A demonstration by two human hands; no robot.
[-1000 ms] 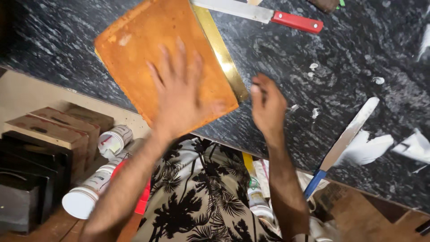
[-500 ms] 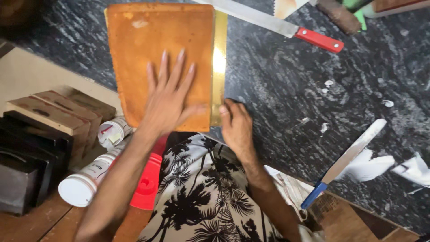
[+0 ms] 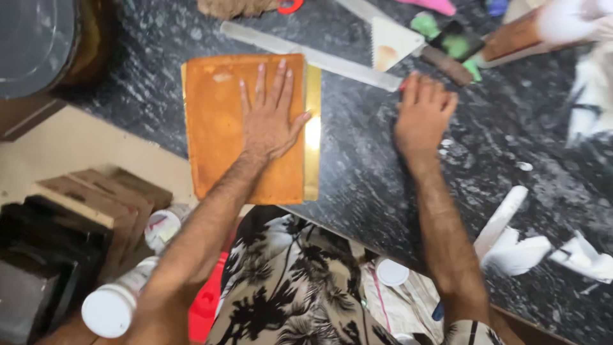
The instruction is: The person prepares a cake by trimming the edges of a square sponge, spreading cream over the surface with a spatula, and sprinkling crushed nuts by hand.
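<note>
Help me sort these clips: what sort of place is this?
Probably a baking or cake-decorating worktop: a flat sponge slab on a gold board, a long serrated knife and a toothed scraper.

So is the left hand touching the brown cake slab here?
Touching. The head view shows the left hand lying flat, palm down, fingers spread on the cake slab, with no gap visible.

I see a toothed scraper (image 3: 391, 43) at the far side of the dark stone counter (image 3: 370, 172), with a white spatula (image 3: 499, 220) near its front edge. Wooden blocks (image 3: 89, 198) and white-capped bottles (image 3: 112, 306) sit below on the left.
</note>
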